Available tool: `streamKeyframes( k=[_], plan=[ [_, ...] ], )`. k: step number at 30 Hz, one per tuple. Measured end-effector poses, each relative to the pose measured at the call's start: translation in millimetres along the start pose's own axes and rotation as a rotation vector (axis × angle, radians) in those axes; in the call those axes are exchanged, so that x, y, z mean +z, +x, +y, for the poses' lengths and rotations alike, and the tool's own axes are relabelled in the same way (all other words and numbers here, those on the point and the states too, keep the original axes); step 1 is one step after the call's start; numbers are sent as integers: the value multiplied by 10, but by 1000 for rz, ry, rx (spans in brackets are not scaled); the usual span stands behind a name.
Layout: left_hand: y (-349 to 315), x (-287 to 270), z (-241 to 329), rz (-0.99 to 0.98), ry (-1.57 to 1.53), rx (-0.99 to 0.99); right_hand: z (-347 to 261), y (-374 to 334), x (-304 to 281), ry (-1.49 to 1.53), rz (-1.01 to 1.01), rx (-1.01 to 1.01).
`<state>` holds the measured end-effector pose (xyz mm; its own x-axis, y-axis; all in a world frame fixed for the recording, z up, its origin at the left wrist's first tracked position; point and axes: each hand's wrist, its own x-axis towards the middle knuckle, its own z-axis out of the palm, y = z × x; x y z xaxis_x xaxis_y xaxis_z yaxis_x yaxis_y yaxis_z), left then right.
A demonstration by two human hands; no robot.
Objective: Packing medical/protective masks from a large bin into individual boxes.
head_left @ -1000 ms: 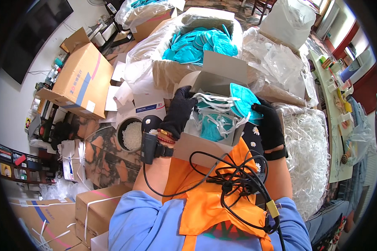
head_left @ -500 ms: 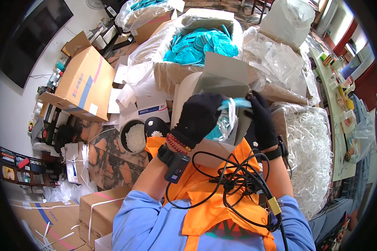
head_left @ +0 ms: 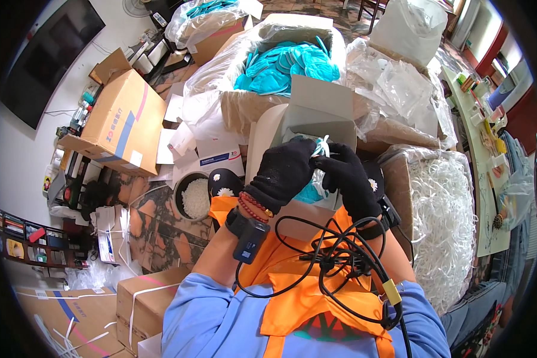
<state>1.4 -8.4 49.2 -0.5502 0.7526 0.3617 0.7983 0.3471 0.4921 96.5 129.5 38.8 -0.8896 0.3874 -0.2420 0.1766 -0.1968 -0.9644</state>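
Observation:
Both of my hands wear black gloves and meet over an open small white carton [head_left: 322, 98] in front of me. My left hand [head_left: 282, 170] is closed on a turquoise face mask, mostly hidden by the fingers, with white elastic straps [head_left: 321, 147] sticking up from it. The fingers of my right hand [head_left: 347, 179] are pinched against these straps, touching my left fingertips. Inside the carton, below my hands, lie more turquoise face masks [head_left: 309, 194] with white straps.
Beyond the carton stands a plastic-lined box [head_left: 206, 89] heaped with turquoise pieces [head_left: 286, 65]. To the right is a box of white elastic straps [head_left: 441, 221]. A round bin of white bits [head_left: 195, 198] and a brown carton [head_left: 122, 119] are leftward. Black cables [head_left: 334, 262] hang across my front.
My right hand has moved left and inward, from the mask's right end to the straps beside my left fingers. The mask, stretched out sideways before, is now gathered between both hands.

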Motion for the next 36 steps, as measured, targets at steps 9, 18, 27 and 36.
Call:
streamKeyframes(
  k=[9,18,27,36],
  plan=[
    [-87,-31,-101,-127,-62,-104,27,53,-202,-308,-51,-144],
    [-52,-151,-162,-157,-169,-196,-109,-21,-211,-467,-67,-65],
    [-75,-139,-187,-245,-188,-177,-20,78,-232,-272,-127,-165],
    [-45,-91,6,-316,77,-189,44,97,-93,-484,-127,-356]
  ],
)
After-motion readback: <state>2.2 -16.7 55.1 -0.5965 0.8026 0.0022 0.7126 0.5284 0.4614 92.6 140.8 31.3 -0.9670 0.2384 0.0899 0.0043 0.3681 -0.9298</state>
